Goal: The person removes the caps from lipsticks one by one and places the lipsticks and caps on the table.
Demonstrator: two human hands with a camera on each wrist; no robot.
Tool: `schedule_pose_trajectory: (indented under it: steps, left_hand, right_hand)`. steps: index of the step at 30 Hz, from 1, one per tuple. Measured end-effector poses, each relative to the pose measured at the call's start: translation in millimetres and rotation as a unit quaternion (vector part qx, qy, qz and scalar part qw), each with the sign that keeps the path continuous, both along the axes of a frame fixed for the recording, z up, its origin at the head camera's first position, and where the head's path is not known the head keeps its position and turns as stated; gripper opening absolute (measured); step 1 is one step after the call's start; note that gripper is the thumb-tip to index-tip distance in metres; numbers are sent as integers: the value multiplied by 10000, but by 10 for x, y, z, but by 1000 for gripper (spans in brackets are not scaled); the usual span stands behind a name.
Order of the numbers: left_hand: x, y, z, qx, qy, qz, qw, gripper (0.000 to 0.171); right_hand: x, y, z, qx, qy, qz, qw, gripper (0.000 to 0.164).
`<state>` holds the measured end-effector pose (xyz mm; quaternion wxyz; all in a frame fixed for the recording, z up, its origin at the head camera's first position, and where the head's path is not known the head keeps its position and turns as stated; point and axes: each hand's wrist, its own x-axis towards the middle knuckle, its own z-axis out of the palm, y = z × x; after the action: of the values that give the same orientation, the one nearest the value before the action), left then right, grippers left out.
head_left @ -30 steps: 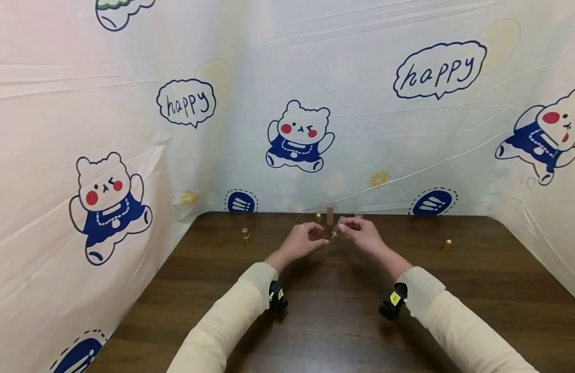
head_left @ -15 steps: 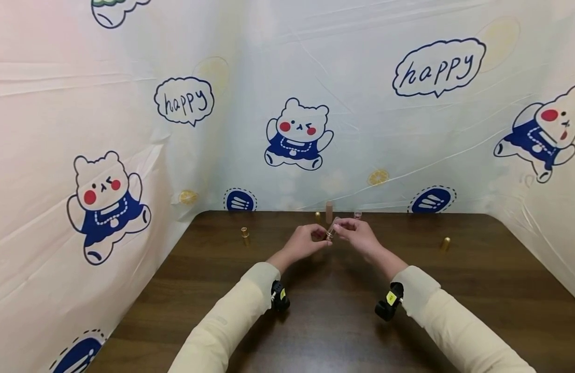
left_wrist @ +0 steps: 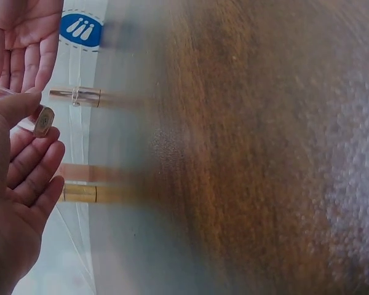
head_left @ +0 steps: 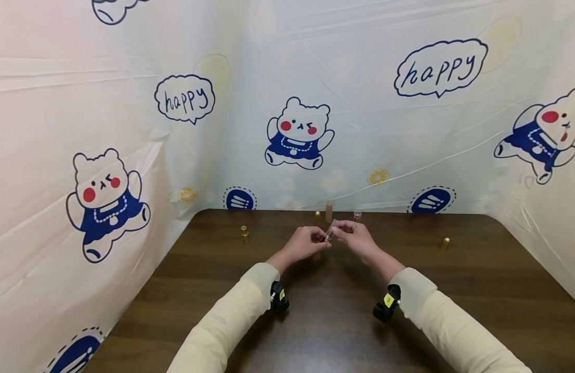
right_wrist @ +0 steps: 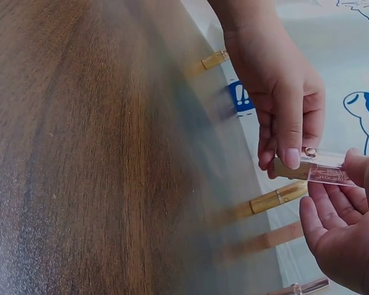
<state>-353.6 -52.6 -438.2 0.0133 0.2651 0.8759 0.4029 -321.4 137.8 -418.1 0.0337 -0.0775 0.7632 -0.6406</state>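
Between both hands is a slim lipstick tube with a clear section and a gold base. My left hand pinches the base between thumb and fingers; in the right wrist view this left hand reaches down from the top. The clear end is held by my right hand, its thumb on the tube and its other fingers behind, as the right hand shows in its own wrist view. Held off the table, the tube tilts in the head view.
Behind the hands stand a gold tube, a pink tube and a clear-topped tube. Another gold tube is at left, and a short gold one at right. A printed curtain rises behind the wooden table.
The left hand, apart from the tube with thumb and fingers spread a second ago, has closed on its base. The right hand has shifted slightly left with the tube.
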Motion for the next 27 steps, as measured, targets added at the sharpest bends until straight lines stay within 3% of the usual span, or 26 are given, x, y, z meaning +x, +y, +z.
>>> schedule_pose_trajectory:
  steps: [27]
  left_hand:
    - [14, 15, -18, 31, 37, 110, 9999, 12]
  right_hand:
    - [18, -16, -56, 102, 359, 11, 9993, 32]
